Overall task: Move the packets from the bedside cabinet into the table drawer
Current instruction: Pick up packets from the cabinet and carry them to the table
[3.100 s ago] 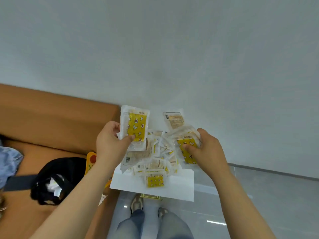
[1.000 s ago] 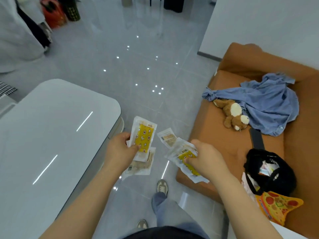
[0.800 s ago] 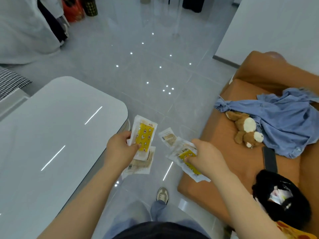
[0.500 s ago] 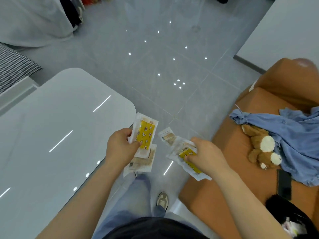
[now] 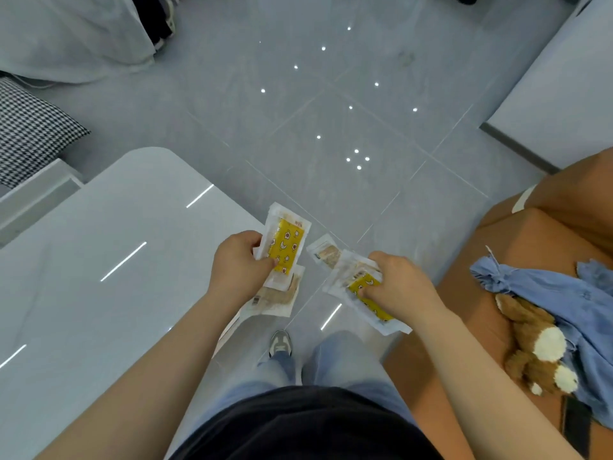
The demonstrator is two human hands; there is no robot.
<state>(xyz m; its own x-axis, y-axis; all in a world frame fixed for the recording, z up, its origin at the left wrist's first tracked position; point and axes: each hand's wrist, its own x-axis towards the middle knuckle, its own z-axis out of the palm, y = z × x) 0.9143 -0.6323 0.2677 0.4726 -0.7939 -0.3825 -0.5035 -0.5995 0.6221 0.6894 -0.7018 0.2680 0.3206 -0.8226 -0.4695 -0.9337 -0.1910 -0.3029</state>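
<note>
My left hand (image 5: 237, 270) grips a small stack of clear packets (image 5: 285, 247), the top one with a yellow printed panel, a beige one below it. My right hand (image 5: 399, 287) grips another bunch of packets (image 5: 356, 283), one yellow, one beige sticking out at the top. Both bunches hang above the grey floor, just past the corner of the glossy white table (image 5: 99, 260) on my left. No drawer or bedside cabinet shows in this view.
An orange sofa (image 5: 517, 247) stands on the right with a blue shirt (image 5: 564, 293) and a brown plush toy (image 5: 534, 353) on it. A checked cushion (image 5: 30, 131) and white fabric (image 5: 73, 31) lie at the far left. My legs and one shoe (image 5: 280, 341) show below.
I have turned away from the white cabinet top and wall toward the table. The sofa has slid right in view and the table has come closer. Both hands keep their packets.
</note>
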